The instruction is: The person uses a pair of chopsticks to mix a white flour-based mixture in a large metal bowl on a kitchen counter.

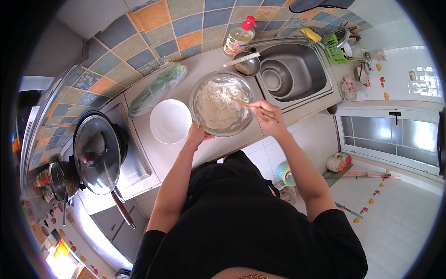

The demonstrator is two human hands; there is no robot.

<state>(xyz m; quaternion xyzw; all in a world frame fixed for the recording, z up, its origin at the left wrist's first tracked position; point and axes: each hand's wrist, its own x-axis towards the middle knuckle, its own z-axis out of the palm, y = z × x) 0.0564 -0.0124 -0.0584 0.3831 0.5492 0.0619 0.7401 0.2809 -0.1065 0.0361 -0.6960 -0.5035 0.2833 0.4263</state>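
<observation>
A metal mixing bowl [191,91] stands on the counter, holding lumpy, floury dough [217,108]. My left hand [198,135] grips the bowl's near left rim. My right hand [270,118] is closed around wooden chopsticks [244,103], whose tips are in the dough near the bowl's right side. A white bowl [170,121], with nothing visible inside, stands just left of the metal bowl, close to my left hand. Behind the metal bowl, a small metal bowl [251,67] has a light-coloured utensil handle [241,60] lying across its rim.
Leafy greens in a plastic bag [158,89] lie at the back left. A pump bottle [238,38] stands by the tiled wall. To the right is a steel sink [303,69] with metal bowls inside. A lidded pan [97,155] sits on the stove at left, its handle [122,210] jutting towards me.
</observation>
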